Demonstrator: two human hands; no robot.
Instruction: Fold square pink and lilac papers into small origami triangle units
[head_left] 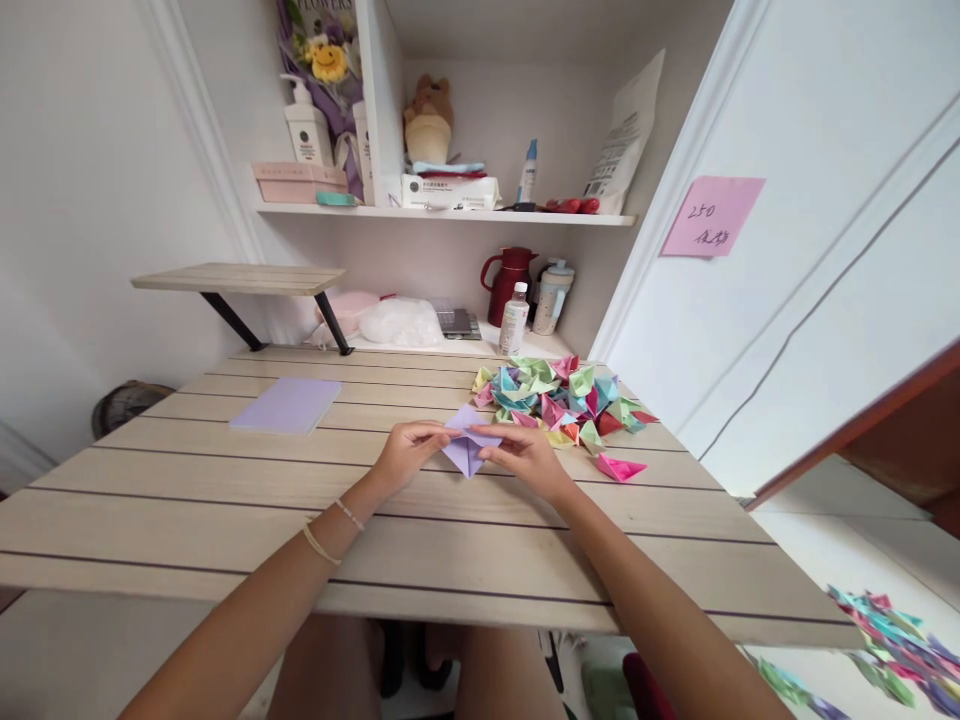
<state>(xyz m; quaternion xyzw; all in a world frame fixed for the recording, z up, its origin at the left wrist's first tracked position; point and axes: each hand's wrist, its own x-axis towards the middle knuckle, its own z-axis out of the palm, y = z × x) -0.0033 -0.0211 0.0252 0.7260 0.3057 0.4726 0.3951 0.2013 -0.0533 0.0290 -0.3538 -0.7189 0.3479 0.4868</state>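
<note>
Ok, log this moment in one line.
left hand: holds lilac paper | right hand: holds same paper | colourful folded pile: beyond, on table

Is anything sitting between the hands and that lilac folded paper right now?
Nothing visible does. The left hand and right hand both pinch the lilac folded paper directly, over the table. The pile of folded pieces and the loose pink piece lie to the right, not between.
</note>
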